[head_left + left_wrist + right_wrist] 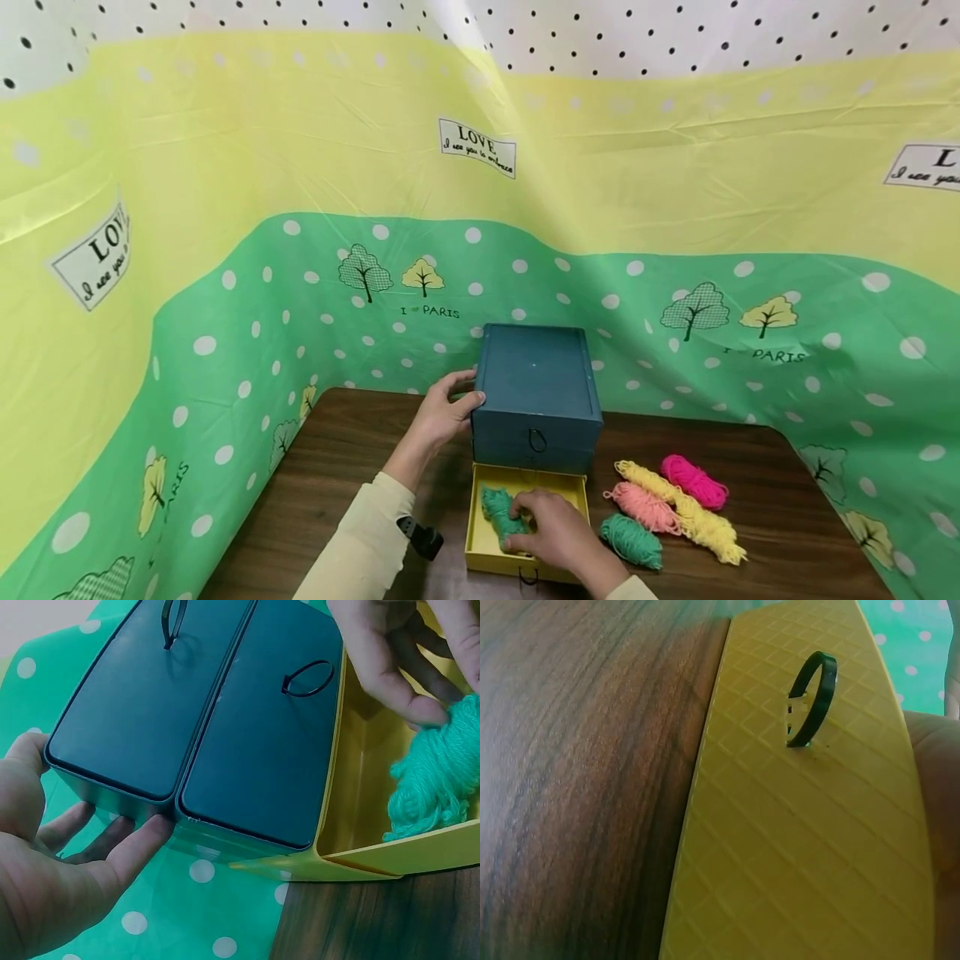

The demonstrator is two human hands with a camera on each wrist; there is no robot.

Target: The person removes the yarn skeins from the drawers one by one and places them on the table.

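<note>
A blue drawer box (536, 371) stands at the back of the table, with its yellow bottom drawer (474, 533) pulled out toward me. My left hand (446, 412) rests against the box's left side, fingers spread along it in the left wrist view. Inside the drawer lies a green yarn skein (497, 508). My right hand (553, 529) reaches into the drawer, its thumb and fingers curled about the skein's right side. In the right wrist view the drawer's front hides most of that hand.
Right of the drawer lie a second green skein (632, 542), a coral skein (647, 507), a long yellow skein (701, 521) and a magenta skein (694, 482). A black loop handle (814, 697) sticks out of the drawer front. Patterned cloth (300, 292) hangs behind the wooden table (345, 425).
</note>
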